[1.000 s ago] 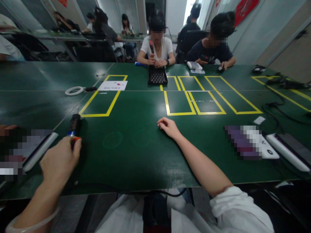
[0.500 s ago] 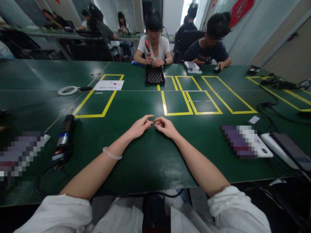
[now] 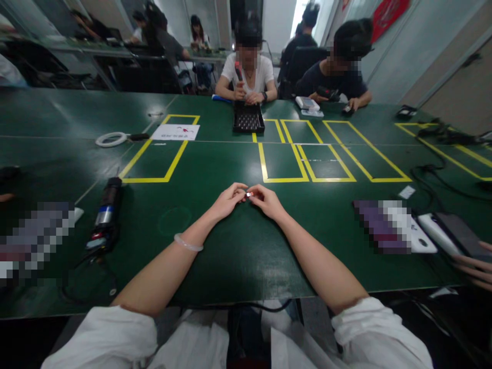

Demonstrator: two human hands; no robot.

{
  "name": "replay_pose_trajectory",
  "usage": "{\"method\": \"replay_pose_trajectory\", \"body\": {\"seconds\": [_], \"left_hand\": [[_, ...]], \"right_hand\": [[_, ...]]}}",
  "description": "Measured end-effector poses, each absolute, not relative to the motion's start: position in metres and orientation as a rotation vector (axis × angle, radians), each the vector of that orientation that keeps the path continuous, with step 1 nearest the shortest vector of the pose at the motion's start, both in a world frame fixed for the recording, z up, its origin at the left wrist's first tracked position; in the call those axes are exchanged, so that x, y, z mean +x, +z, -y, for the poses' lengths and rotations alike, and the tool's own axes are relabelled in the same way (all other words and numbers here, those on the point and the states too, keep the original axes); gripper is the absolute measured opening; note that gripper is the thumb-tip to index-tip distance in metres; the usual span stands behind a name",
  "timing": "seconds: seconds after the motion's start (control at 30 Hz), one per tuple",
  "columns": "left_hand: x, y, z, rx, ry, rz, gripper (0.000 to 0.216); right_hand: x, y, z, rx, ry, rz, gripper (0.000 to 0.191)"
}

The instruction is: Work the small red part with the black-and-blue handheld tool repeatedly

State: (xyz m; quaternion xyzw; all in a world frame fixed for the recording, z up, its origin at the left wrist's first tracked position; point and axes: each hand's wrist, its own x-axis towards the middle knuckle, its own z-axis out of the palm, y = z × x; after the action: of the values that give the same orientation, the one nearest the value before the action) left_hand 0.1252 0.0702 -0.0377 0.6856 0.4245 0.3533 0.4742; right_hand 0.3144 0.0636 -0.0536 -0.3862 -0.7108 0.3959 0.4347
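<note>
A tiny shiny white piece with some orange-red on it (image 3: 249,194) sits between the fingertips of both hands, just above the green table; it is too small to name. My left hand (image 3: 229,200), coming from the left, pinches at its left side with the fingers bent. From the other side, the thumb and fingers of my right hand (image 3: 268,201) close on the same piece. A clear bracelet (image 3: 188,243) circles my left wrist. The fingers partly cover the piece.
On the left lies a black electric screwdriver (image 3: 105,214) with a cable. A white-and-black device (image 3: 457,236) rests at right, beside another person's hand (image 3: 476,269). Farther back are yellow tape outlines (image 3: 286,180), a white paper (image 3: 176,132) and a black tray (image 3: 249,123) before a seated person.
My hands have drawn together, and the piece now shows a bright white face between them. A person's hand has appeared at the right edge. The whole view has shifted slightly.
</note>
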Motion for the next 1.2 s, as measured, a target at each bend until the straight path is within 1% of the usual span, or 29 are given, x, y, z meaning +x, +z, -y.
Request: {"method": "replay_pose_trajectory", "body": {"seconds": [0.17,0.27,0.53,0.83,0.97,1.1,1.2], "left_hand": [[0.125,-0.038,-0.067,1.656,0.871,-1.047,0.029],[0.124,-0.037,-0.066,1.682,0.841,-1.065,0.029],[0.12,-0.036,-0.069,1.721,0.851,-1.073,0.03],[0.124,-0.035,-0.064,1.681,0.881,-0.998,0.03],[0.126,-0.034,-0.063,1.686,0.854,-1.01,0.032],[0.126,-0.034,-0.063,1.709,0.851,-0.999,0.029],[0.125,-0.035,-0.064,1.692,0.867,-0.993,0.029]], "right_hand": [[0.314,-0.053,-0.064,-0.989,0.927,1.793,0.019],[0.313,-0.052,-0.063,-0.999,0.927,1.795,0.018],[0.314,-0.052,-0.063,-1.028,0.91,1.794,0.025],[0.312,-0.061,-0.067,-0.983,1.099,1.663,0.024],[0.312,-0.062,-0.067,-1.006,1.108,1.681,0.023],[0.313,-0.06,-0.067,-1.013,1.108,1.695,0.023],[0.313,-0.058,-0.065,-0.981,1.11,1.682,0.029]]}}
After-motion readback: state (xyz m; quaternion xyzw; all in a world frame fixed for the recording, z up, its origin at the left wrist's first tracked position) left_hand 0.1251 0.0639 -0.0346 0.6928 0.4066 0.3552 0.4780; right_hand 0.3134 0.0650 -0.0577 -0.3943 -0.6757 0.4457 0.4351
